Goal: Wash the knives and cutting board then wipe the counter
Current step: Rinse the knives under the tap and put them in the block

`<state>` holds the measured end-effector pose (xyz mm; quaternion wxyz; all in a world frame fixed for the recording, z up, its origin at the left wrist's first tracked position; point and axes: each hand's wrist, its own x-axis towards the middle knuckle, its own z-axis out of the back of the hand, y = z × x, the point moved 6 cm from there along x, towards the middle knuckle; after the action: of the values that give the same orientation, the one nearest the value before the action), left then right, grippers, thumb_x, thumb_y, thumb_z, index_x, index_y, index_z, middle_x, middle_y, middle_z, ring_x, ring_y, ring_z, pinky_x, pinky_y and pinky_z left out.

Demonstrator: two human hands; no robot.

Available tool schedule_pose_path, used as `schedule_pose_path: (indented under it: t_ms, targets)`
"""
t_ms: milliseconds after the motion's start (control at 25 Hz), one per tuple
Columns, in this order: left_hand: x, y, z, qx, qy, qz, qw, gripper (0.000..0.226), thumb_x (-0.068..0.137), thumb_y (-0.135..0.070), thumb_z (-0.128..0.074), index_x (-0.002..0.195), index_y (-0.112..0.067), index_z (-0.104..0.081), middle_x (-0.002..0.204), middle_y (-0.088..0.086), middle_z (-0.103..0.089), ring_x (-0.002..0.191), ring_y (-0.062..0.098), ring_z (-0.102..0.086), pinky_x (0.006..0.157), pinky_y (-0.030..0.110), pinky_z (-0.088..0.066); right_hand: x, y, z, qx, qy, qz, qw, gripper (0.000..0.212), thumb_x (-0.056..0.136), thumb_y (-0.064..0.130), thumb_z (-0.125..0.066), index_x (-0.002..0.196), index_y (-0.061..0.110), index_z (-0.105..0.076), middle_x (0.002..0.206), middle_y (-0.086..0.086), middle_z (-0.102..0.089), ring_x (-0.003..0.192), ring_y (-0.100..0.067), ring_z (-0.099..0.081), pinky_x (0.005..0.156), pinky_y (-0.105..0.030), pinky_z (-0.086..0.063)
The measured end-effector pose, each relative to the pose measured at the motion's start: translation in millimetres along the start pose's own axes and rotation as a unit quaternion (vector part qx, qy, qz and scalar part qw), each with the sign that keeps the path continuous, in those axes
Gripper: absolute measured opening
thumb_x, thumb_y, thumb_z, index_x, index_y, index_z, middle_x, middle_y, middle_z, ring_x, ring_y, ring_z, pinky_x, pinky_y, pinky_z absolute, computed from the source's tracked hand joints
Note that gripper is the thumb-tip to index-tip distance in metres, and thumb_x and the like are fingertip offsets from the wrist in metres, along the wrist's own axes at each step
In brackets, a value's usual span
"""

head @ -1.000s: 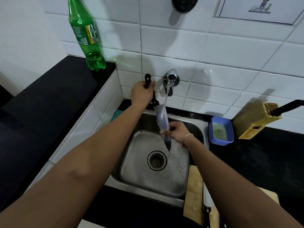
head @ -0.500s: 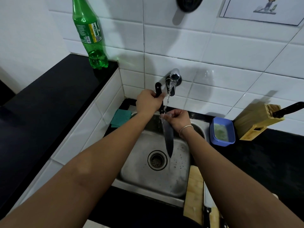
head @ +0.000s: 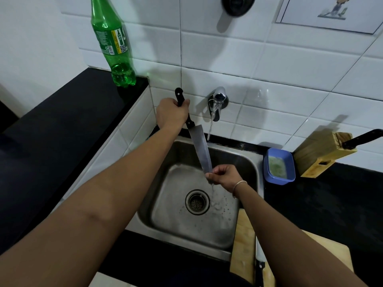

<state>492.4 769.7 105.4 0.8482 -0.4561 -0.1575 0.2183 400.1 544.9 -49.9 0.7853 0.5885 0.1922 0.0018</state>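
Head view: my left hand grips the knife handle, blade slanting down-right over the sink; my right hand fingers seemingly pinch its tip under the running tap.

right hand slid from knife blade's top to its tip.

Knife between both hands, under tap

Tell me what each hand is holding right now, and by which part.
Both hold the knife. The left hand grips its black handle; the right hand pinches the blade near the tip, over the sink.
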Motion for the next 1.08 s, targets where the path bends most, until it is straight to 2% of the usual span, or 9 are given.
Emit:
schedule_pose_path:
  t_ms: [200,280,440,560,720,760,880,960,1080]
  targets:
    - [-3.1,8.3,-16.8,-0.04,0.038,0.001,0.998,0.035,0.085,-0.049,-0.068,0.085,-0.015,-0.066,0.074,0.004,-0.071,0.067,0.025,-0.071,0.069,0.043,-0.061,8.7,25.9,7.2,-0.078,-0.025,0.017,0.997,0.015,0.079,0.007,-0.08,0.07,0.01,-0.069,0.065,-0.008,-0.07,0.06,-0.009,-0.063,0.064,-0.032,-0.053]
    - [-13.1,6.7,-26.3,-0.043,0.059,-0.027,0.997,0.03,0.085,-0.046,-0.069,0.097,-0.022,-0.055,0.078,0.003,-0.07,0.07,0.026,-0.071,0.071,0.043,-0.06,18.1,46.2,9.9,-0.059,-0.103,0.038,0.992,0.021,0.08,0.021,-0.081,0.075,0.003,-0.07,0.069,-0.01,-0.07,0.06,-0.007,-0.06,0.063,-0.029,-0.052]
    - [-22.5,7.1,-33.4,-0.039,0.04,-0.04,0.998,0.035,0.084,-0.044,-0.07,0.101,-0.025,-0.046,0.084,0.001,-0.063,0.069,0.027,-0.07,0.067,0.044,-0.06,17.7,73.3,15.2,-0.138,-0.257,0.081,0.953,0.047,0.075,0.056,-0.069,0.06,0.013,-0.058,0.048,0.007,-0.055,0.045,-0.005,-0.048,0.044,-0.018,-0.035]
    - [-13.9,18.7,-25.0,-0.063,0.032,0.01,0.997,0.039,0.083,-0.042,-0.072,0.102,-0.022,-0.045,0.088,0.001,-0.06,0.068,0.028,-0.07,0.062,0.044,-0.061,16.6,50.2,4.5,-0.059,-0.139,0.074,0.986,0.029,0.085,0.036,-0.074,0.065,0.02,-0.061,0.053,0.013,-0.062,0.047,0.003,-0.055,0.048,-0.01,-0.04]
    - [-4.9,29.8,-15.8,-0.101,0.018,0.06,0.993,0.031,0.089,-0.035,-0.068,0.104,-0.022,-0.045,0.1,0.011,-0.067,0.069,0.027,-0.071,0.056,0.04,-0.062,2.5,7.3,-1.3,-0.028,0.033,-0.051,0.998,0.008,0.084,0.003,-0.074,0.084,0.007,-0.068,0.077,-0.012,-0.071,0.07,-0.026,-0.07,0.068,-0.036,-0.058]
    - [-2.2,27.8,-16.4,-0.12,0.034,0.06,0.99,0.028,0.091,-0.032,-0.068,0.105,-0.021,-0.046,0.1,0.012,-0.067,0.072,0.028,-0.071,0.056,0.041,-0.062,-1.5,2.4,-1.8,-0.021,0.075,-0.068,0.995,0.008,0.085,0.008,-0.076,0.09,0.007,-0.07,0.083,-0.012,-0.074,0.077,-0.027,-0.072,0.076,-0.037,-0.059]
    - [1.8,16.9,-27.8,-0.206,0.164,0.048,0.964,0.017,0.099,-0.021,-0.059,0.113,-0.018,-0.05,0.095,0.016,-0.073,0.078,0.033,-0.073,0.054,0.036,-0.06,-9.6,2.6,-7.2,0.077,0.216,-0.122,0.966,0.042,0.094,0.042,-0.062,0.122,0.011,-0.065,0.116,-0.006,-0.072,0.108,-0.026,-0.069,0.093,-0.034,-0.054]
    - [-8.6,10.4,-37.4,-0.264,0.27,0.054,0.924,0.019,0.104,-0.016,-0.05,0.123,-0.016,-0.05,0.089,0.009,-0.077,0.075,0.031,-0.075,0.055,0.032,-0.058,-5.9,14.7,-4.2,0.132,0.213,-0.113,0.961,0.039,0.097,0.039,-0.057,0.122,0.01,-0.066,0.117,-0.008,-0.071,0.107,-0.029,-0.067,0.09,-0.031,-0.054]
    - [-26.7,8.2,-45.6,-0.305,0.344,0.066,0.886,0.023,0.107,-0.012,-0.04,0.127,-0.015,-0.051,0.087,0.004,-0.078,0.075,0.028,-0.076,0.061,0.035,-0.06,7.8,37.1,0.9,0.1,0.08,-0.065,0.99,0.005,0.09,0.016,-0.071,0.086,0.015,-0.072,0.074,0.004,-0.07,0.07,-0.014,-0.061,0.067,-0.026,-0.054]
